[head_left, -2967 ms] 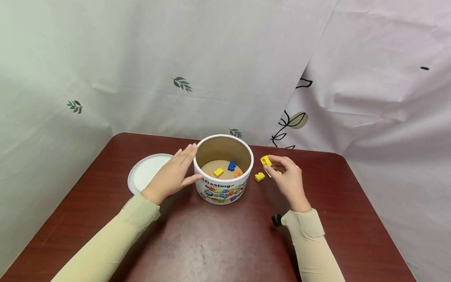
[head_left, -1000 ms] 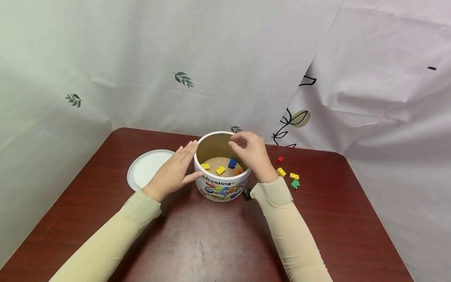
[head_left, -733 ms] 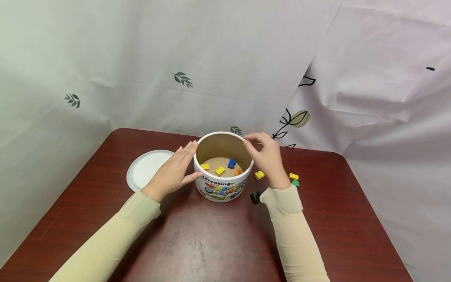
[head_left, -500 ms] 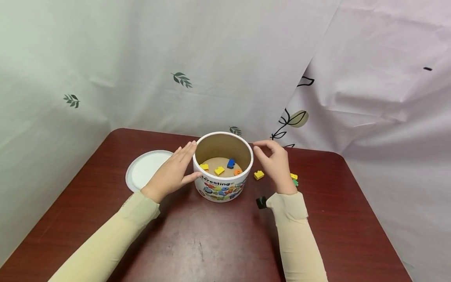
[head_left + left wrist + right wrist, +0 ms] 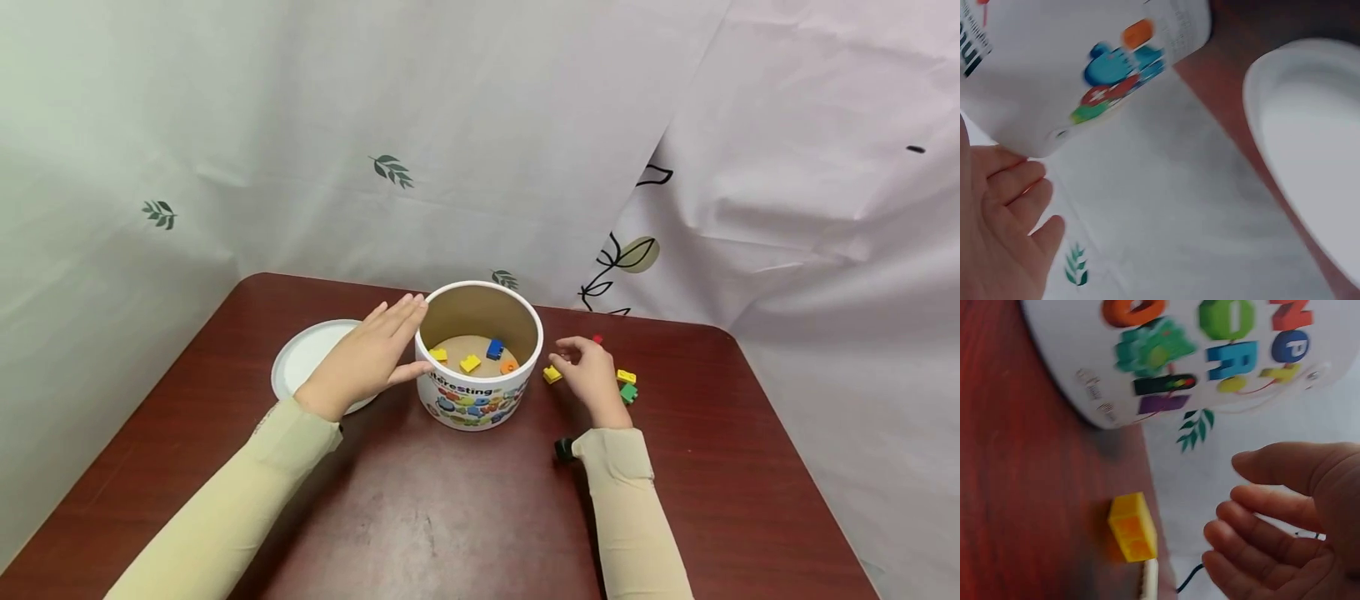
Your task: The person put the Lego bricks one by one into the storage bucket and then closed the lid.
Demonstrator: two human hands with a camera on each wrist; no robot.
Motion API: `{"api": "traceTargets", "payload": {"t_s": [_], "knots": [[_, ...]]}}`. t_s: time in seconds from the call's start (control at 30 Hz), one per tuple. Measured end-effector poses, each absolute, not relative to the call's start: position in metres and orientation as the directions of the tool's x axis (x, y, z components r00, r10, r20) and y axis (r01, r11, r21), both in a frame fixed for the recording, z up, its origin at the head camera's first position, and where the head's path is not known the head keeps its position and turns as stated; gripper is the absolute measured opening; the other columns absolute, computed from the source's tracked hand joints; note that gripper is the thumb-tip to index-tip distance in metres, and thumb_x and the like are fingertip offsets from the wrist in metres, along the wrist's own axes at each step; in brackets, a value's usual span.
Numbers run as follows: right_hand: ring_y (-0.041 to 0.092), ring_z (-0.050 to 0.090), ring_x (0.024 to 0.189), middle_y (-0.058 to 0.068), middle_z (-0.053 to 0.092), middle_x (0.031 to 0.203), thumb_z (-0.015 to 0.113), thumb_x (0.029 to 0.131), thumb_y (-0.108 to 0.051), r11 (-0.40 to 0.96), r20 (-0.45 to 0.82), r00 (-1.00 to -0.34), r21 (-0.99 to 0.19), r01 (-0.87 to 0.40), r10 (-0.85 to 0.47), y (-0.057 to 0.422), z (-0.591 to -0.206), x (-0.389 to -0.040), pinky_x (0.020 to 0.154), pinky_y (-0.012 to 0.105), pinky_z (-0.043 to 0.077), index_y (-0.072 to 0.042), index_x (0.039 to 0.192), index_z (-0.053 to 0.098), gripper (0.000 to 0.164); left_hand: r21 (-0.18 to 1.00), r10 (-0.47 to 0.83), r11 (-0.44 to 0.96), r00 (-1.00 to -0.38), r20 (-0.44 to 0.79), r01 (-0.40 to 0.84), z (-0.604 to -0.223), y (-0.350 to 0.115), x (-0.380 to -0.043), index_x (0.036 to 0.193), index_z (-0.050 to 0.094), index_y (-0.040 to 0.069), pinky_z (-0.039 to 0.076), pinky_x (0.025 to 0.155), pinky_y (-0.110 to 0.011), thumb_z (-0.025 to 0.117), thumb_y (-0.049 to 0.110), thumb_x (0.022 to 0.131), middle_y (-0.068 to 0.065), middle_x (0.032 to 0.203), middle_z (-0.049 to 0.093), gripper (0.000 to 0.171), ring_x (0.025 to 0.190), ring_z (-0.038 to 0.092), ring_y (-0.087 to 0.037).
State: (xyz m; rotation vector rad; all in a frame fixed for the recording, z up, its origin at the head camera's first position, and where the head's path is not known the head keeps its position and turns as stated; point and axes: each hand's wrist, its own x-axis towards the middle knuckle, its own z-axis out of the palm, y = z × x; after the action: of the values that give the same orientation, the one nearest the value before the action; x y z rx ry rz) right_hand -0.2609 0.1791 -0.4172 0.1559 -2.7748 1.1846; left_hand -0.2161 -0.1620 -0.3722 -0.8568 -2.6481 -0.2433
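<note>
A white printed bucket (image 5: pixel 468 408) stands near the table's back edge, its top uncovered. Inside it lie two yellow bricks, one of them a yellow brick (image 5: pixel 470 363), plus a blue brick (image 5: pixel 495 349) and an orange piece (image 5: pixel 508 367). My left hand (image 5: pixel 367 354) touches the bucket's left rim with straight fingers. To the bucket's right, my right hand (image 5: pixel 592 375) hovers with bent fingers and nothing between them. Just left of its fingertips sits another yellow brick (image 5: pixel 1133 527) on the table. A thin cream-coloured piece (image 5: pixel 1149 580) lies beside that brick in the right wrist view.
Right of my right hand lie a further yellow brick (image 5: pixel 626 377) and a green brick (image 5: pixel 628 393). A small red piece (image 5: pixel 597 339) shows behind the fingers. The white lid (image 5: pixel 307 358) lies left of the bucket. A printed curtain (image 5: pixel 450 167) hangs behind the table (image 5: pixel 420 517).
My right hand carried a yellow brick into the bucket and let it go, where it now lies at the left. The hand then came back right and down towards the loose bricks. Left hand stays.
</note>
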Motion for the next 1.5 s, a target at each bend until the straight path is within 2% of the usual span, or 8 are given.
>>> {"api": "traceTargets", "payload": {"t_s": [0.23, 0.37, 0.5, 0.63, 0.97, 1.5], "knots": [[0.030, 0.061, 0.097, 0.017, 0.065, 0.108, 0.072, 0.082, -0.020, 0.754, 0.045, -0.999, -0.655, -0.040, -0.014, 0.183, -0.432, -0.264, 0.086, 0.044, 0.052, 0.001, 0.113, 0.064, 0.039, 0.030, 0.543, 0.813, -0.776, 0.321, 0.581, -0.364, -0.157, -0.217, 0.145, 0.030, -0.002, 0.017, 0.115, -0.045, 0.045, 0.063, 0.089, -0.015, 0.151, 0.028, 0.087, 0.140, 0.022, -0.028], [0.029, 0.060, 0.094, 0.017, 0.065, 0.105, 0.075, 0.079, -0.019, 0.761, 0.009, -1.000, -0.648, -0.012, -0.009, 0.182, -0.438, -0.264, 0.085, 0.043, 0.052, 0.002, 0.110, 0.065, 0.038, 0.016, 0.542, 0.819, -0.783, 0.306, 0.573, -0.366, -0.155, -0.219, 0.145, 0.030, -0.002, 0.016, 0.115, -0.044, 0.045, 0.065, 0.088, -0.016, 0.151, 0.026, 0.089, 0.141, 0.020, -0.028], [0.029, 0.061, 0.088, 0.016, 0.066, 0.096, 0.077, 0.077, -0.017, 0.774, 0.043, -0.999, -0.631, -0.048, -0.027, 0.182, -0.442, -0.265, 0.081, 0.043, 0.051, 0.003, 0.104, 0.065, 0.036, 0.007, 0.548, 0.816, -0.778, 0.307, 0.578, -0.368, -0.156, -0.220, 0.145, 0.030, -0.003, 0.016, 0.115, -0.043, 0.049, 0.062, 0.087, -0.016, 0.151, 0.027, 0.088, 0.140, 0.022, -0.028], [0.030, 0.059, 0.086, 0.016, 0.066, 0.091, 0.078, 0.076, -0.016, 0.783, 0.061, -0.997, -0.618, -0.068, -0.038, 0.182, -0.444, -0.266, 0.085, 0.045, 0.046, 0.005, 0.102, 0.066, 0.035, 0.011, 0.550, 0.813, -0.774, 0.312, 0.582, -0.370, -0.157, -0.221, 0.145, 0.029, -0.003, 0.015, 0.116, -0.042, 0.050, 0.062, 0.087, -0.016, 0.151, 0.027, 0.089, 0.140, 0.023, -0.028], [0.030, 0.056, 0.087, 0.015, 0.065, 0.092, 0.077, 0.076, -0.017, 0.780, 0.024, -1.000, -0.625, -0.030, -0.020, 0.183, -0.440, -0.265, 0.080, 0.043, 0.049, 0.003, 0.104, 0.066, 0.036, 0.029, 0.549, 0.810, -0.775, 0.312, 0.586, -0.371, -0.155, -0.221, 0.145, 0.026, -0.004, 0.014, 0.116, -0.041, 0.052, 0.059, 0.087, -0.018, 0.151, 0.026, 0.089, 0.141, 0.018, -0.027], [0.025, 0.059, 0.085, 0.013, 0.065, 0.096, 0.074, 0.079, -0.019, 0.752, 0.063, -0.998, -0.657, -0.061, -0.027, 0.183, -0.438, -0.264, 0.077, 0.039, 0.054, -0.001, 0.108, 0.066, 0.035, 0.049, 0.549, 0.801, -0.764, 0.339, 0.597, -0.375, -0.156, -0.221, 0.145, 0.027, -0.005, 0.016, 0.116, -0.042, 0.050, 0.061, 0.088, -0.019, 0.150, 0.028, 0.090, 0.140, 0.022, -0.030]]}}
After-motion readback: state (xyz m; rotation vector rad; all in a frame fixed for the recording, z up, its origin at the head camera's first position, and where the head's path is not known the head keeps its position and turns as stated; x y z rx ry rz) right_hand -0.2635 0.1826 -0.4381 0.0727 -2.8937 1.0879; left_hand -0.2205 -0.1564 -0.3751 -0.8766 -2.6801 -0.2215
